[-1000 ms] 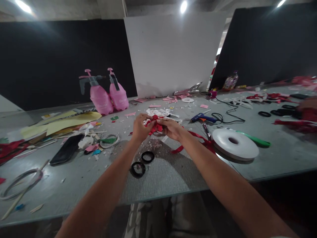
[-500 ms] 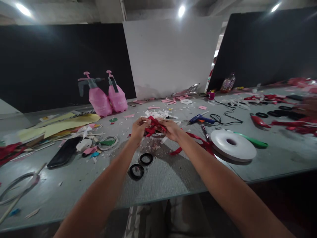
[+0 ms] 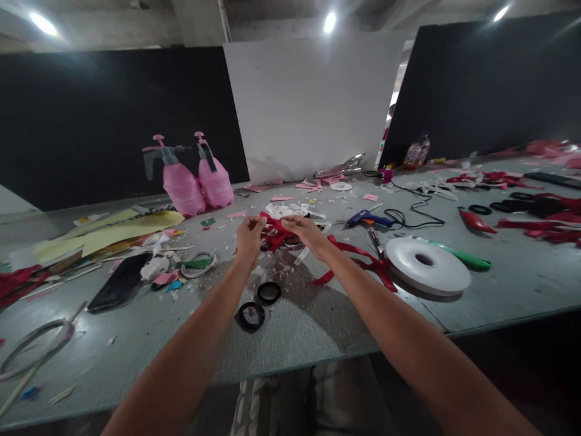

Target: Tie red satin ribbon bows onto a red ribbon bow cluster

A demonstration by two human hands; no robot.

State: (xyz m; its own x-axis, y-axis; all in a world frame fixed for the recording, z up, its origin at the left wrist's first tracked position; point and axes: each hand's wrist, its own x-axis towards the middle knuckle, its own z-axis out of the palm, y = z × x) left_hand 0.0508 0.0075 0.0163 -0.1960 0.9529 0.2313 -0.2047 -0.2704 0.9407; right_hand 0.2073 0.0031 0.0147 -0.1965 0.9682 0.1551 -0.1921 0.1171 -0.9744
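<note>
Head view: from where I stand, I see two bare hands close together over a messy grey table [image 3: 313, 339]. The left hand [image 3: 249, 243] pinches one side of a red ribbon [image 3: 273, 237] with its thumb and fingers. The right hand [image 3: 310, 235] pinches the other side, so the ribbon is right between the two hands. I can't tell its whole shape, because the fingers hide some of it. White scraps [image 3: 297, 209] lie just past the hands. Two black rings [image 3: 251, 328] lie nearer to the person than the hands do, side by side. Right of the right hand, red strips [image 3: 385, 278] lie loose, with a big white roll [image 3: 436, 275] just beside them. A blue glue gun [image 3: 371, 218] lies a bit farther off, past the right hand. Two pink spray bottles [image 3: 184, 191] stand behind the left hand, over to its left. A dark phone [image 3: 118, 283] lies flat, also left of that hand.
</note>
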